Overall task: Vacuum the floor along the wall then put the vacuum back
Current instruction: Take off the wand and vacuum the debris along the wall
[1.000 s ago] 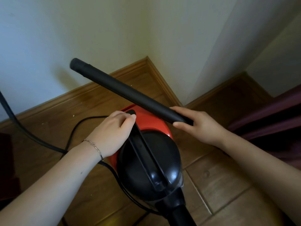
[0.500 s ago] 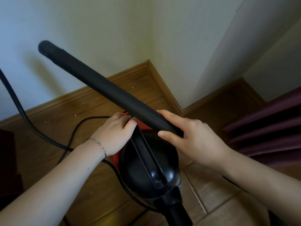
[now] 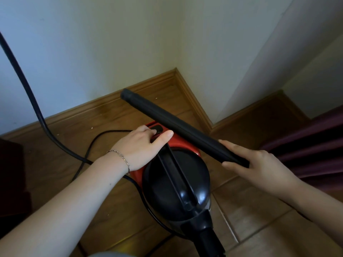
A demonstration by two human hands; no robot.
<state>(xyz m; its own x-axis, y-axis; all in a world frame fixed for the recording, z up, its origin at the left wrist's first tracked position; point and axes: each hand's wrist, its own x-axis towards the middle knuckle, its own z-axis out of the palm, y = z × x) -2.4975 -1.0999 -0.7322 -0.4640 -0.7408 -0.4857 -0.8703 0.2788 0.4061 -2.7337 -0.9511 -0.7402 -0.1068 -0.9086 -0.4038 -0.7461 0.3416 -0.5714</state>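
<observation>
So here's where we're at: the vacuum (image 3: 176, 182), red body with a round black top, sits low in the middle, over the wooden floor (image 3: 259, 219) and close to the corner where the two walls meet. We honestly can't tell if it's resting on the boards or lifted a bit. Our left hand (image 3: 141, 147) is wrapped around the far end of the black handle (image 3: 172, 171) that runs across the top, fingers curled over it right by the red part, thumb laid out along the side. There's a thin bracelet (image 3: 120, 156) on that wrist. Our right hand (image 3: 259, 167) is grasping the near end of a long black tube (image 3: 178, 125), thumb on the near side and fingers round the far side. The tube slants from near right to far left, crossing above the red part of the vacuum, with its round far end pointing at the baseboard (image 3: 104, 101) of the left wall (image 3: 83, 52). Whether the tube actually touches the vacuum, no idea from here. A thick black cord (image 3: 27, 86) drops down the left wall, hits the floor and disappears behind our left forearm, with a thinner loop lying just beside it. Over on the right there's some dark purple fabric (image 3: 306, 145) in folds, and a dark piece of furniture (image 3: 9, 173) at the left edge.
</observation>
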